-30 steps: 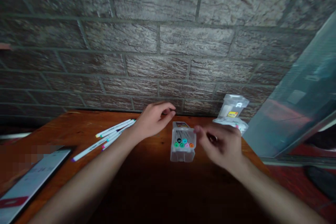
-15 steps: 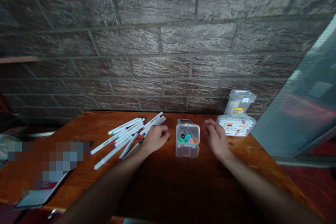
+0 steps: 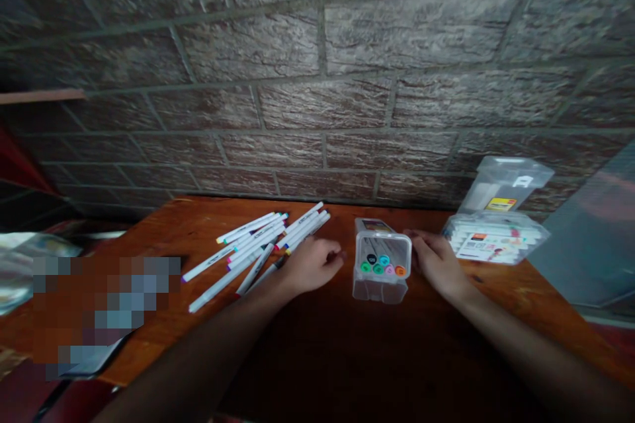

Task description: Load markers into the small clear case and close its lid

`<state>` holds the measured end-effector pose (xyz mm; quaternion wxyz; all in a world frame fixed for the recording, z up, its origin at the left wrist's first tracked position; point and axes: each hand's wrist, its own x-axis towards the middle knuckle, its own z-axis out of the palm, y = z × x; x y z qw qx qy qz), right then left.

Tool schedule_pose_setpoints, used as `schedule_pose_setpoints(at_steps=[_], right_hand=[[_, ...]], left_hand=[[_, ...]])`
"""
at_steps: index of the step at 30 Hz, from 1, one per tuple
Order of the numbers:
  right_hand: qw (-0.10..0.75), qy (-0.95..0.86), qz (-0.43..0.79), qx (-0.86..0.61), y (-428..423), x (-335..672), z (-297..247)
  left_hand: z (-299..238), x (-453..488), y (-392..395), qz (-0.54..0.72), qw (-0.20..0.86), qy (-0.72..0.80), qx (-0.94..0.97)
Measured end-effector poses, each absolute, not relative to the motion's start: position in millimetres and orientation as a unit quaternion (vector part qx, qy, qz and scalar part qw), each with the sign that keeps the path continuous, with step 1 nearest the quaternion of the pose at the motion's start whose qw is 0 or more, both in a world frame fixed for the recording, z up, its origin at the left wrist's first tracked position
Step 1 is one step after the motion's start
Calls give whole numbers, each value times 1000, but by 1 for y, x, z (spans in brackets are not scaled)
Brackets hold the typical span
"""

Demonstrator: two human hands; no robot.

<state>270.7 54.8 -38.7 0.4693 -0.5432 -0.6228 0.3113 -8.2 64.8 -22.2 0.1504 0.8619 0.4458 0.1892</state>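
Observation:
A clear plastic marker case (image 3: 380,291) stands on the wooden table in front of me, its open end facing me. Several markers (image 3: 384,261) lie inside, with black, blue, green, pink and orange cap ends showing. My right hand (image 3: 439,264) is at the case's right side, fingers bent against its edge; its fingertips are partly hidden. To the left of the case, my left hand (image 3: 313,266) is loosely curled, thumb near the index finger, with nothing visible in it. Beside and behind it is a loose pile of white markers (image 3: 258,244) with coloured ends.
A second clear case full of markers (image 3: 496,241) lies at the right of the table (image 3: 307,357). Behind it stands an upright clear container (image 3: 510,182) with a yellow label. The brick wall (image 3: 347,106) rises along the back edge. A blurred-out patch covers something at left.
My right hand has moved left to the side of the marker case. My left hand stays between the pile and the case. The view has shifted and tilted a little.

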Motion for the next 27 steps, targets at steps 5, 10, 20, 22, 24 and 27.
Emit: schedule_pose_setpoints(at_steps=[5,10,20,22,24,27], right_hand=[[439,-636,326,-545,53,268,-34],[424,-640,326,-552,52,266,-32],[424,-641,323,-553,52,264,-29],[423,-644,322,-551,51,264,-28],[422,-646,321,-549,51,264,-27],[423,-648,322,-545,51,264,-28]], left_hand=[[-20,-8,63,181,122,450,866],[-17,-14,65,194,81,484,850],[-16,-30,79,196,-25,563,803],[-17,-30,80,180,-34,575,797],[-18,-31,80,164,-40,582,795],[-17,-32,79,145,-43,585,797]])
